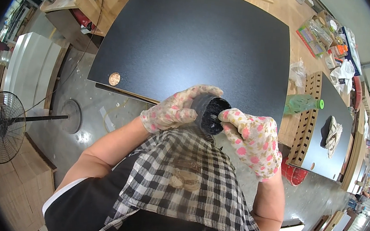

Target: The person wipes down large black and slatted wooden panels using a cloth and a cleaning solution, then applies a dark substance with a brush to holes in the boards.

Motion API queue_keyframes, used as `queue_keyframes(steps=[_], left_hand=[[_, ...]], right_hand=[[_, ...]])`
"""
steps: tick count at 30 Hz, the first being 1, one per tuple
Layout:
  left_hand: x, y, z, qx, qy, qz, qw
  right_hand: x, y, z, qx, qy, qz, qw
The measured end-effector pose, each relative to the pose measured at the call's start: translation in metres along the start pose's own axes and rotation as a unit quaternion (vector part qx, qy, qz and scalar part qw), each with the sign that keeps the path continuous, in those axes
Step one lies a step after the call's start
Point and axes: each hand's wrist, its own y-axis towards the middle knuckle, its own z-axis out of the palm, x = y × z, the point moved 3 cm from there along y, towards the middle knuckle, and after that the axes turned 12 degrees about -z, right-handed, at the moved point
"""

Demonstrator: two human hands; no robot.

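While gripped: black cup (210,113) (dark bits inside).

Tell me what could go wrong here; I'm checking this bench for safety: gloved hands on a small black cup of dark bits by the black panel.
The black cup, tilted in the left hand, might spill. The right hand reaches in with loose glove fingertips.

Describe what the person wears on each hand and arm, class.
Both the left hand and the right hand wear light fabric gloves printed with pink and yellow flowers, with knit cuffs at the wrists. The forearms are bare. A short white sleeve edge shows at the left upper arm.
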Motion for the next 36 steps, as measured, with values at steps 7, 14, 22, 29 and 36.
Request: queue_keyframes(steps=[7,14,22,29,36], left_hand=[[0.002,0.001,0.000,0.014,-0.011,0.003,1.000],[0.003,0.006,-0.004,-0.030,-0.008,-0.021,0.999],[-0.001,0.015,-0.002,-0.031,0.011,-0.018,0.999],[0.005,0.025,-0.001,-0.014,-0.012,-0.051,0.999],[0.000,0.033,-0.009,0.002,-0.021,-0.018,1.000]], right_hand=[[0.013,0.021,-0.005,0.112,-0.152,-0.041,0.981],[-0.002,0.015,-0.010,0.089,-0.010,0.057,0.994],[-0.024,-0.006,-0.020,-0.012,0.156,0.201,0.967],[-0.038,-0.033,-0.035,-0.113,0.207,0.227,0.945],[-0.042,-0.079,-0.057,-0.237,0.159,0.267,0.921]])
